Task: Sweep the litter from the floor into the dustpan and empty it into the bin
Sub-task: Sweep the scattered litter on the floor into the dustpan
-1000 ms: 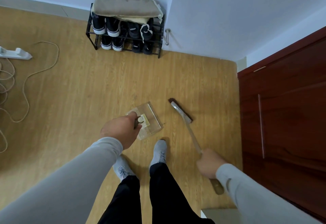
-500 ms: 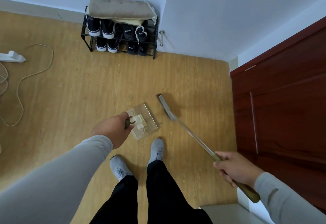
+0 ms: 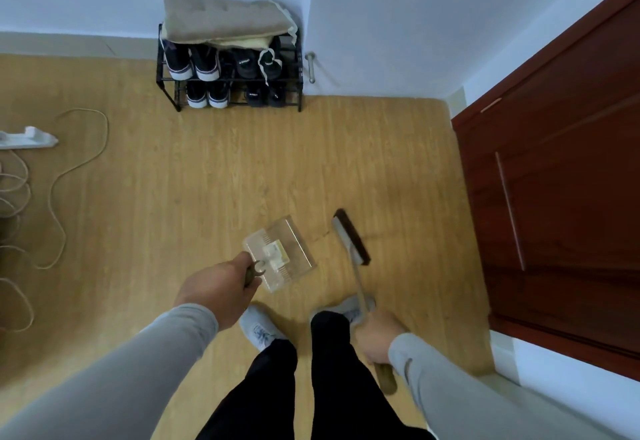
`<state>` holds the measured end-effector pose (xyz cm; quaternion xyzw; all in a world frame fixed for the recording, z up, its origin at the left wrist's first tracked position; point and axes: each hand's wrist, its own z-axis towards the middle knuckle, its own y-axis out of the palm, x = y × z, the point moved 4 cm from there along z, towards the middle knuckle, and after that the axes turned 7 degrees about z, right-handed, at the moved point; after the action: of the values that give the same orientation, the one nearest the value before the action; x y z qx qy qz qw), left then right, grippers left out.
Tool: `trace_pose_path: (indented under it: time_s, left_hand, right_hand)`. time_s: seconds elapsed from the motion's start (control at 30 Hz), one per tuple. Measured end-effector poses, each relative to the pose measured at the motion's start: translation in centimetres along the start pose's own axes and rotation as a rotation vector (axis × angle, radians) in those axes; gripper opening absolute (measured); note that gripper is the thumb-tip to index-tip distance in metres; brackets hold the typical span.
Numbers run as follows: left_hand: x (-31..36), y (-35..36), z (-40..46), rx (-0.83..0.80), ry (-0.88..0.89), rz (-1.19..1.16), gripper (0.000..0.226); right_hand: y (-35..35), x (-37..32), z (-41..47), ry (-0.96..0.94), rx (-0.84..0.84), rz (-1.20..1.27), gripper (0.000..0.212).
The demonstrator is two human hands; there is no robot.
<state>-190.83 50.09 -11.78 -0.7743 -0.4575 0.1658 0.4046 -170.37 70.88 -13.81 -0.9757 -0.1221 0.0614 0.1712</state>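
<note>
My left hand grips the dark handle of a clear plastic dustpan, held low over the wooden floor just ahead of my feet. A pale yellowish piece of litter lies inside the pan. To its right, my right hand holds the long handle of a broom, whose dark bristle head is down at the floor. A thin dark speck lies on the floor between pan and broom head. No bin is in view.
A black shoe rack with several shoes and a folded cushion on top stands against the far wall. A dark red wooden door fills the right side. A white power strip and looping cables lie at the left.
My right hand has pulled back toward my body, swinging the broom handle more upright and shifting its head rightward, away from the dustpan. The left hand keeps the dustpan about where it was.
</note>
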Motion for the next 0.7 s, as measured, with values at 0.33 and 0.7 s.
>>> trace_pose_path:
  time_s: [0.33,0.7]
  left_hand:
    - [-1.0,-0.8,0.2,0.042,-0.026,-0.055,0.020]
    - [3.6,-2.3,4.4,0.063,-0.180,-0.242,0.022]
  right_hand:
    - [-9.5,5.7,-4.4,0.037,-0.096,0.337,0.062]
    - [-13.1,-3.3,6.1,0.050,0.234,-0.002,0.025]
